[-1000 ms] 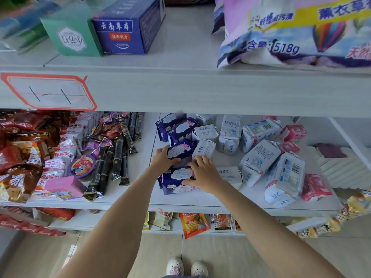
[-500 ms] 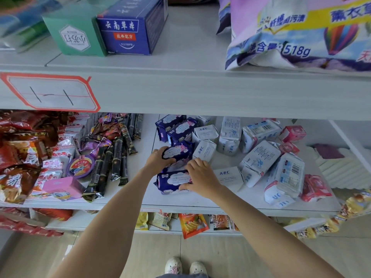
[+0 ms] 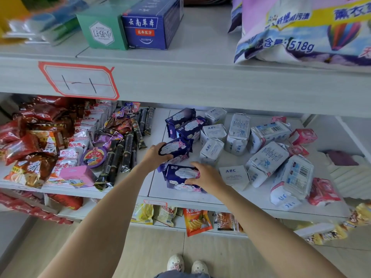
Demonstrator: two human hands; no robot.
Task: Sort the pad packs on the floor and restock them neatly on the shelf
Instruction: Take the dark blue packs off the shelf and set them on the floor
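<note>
Gripping purple packs now, left hand point(image 3: 155, 155) lifted, right hand point(image 3: 204, 176) lower.

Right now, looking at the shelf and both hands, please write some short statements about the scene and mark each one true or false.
1. The left hand grips a dark blue pack. True.
2. The right hand rests on a pink pack. False: it holds another dark blue pack at the shelf front.
3. The white packs lie to the right of the blue ones. True.
4. The snack bags fill the right end of this shelf. False: they are at the left.
5. Both hands hang below the shelf. False: both reach onto it.
</note>
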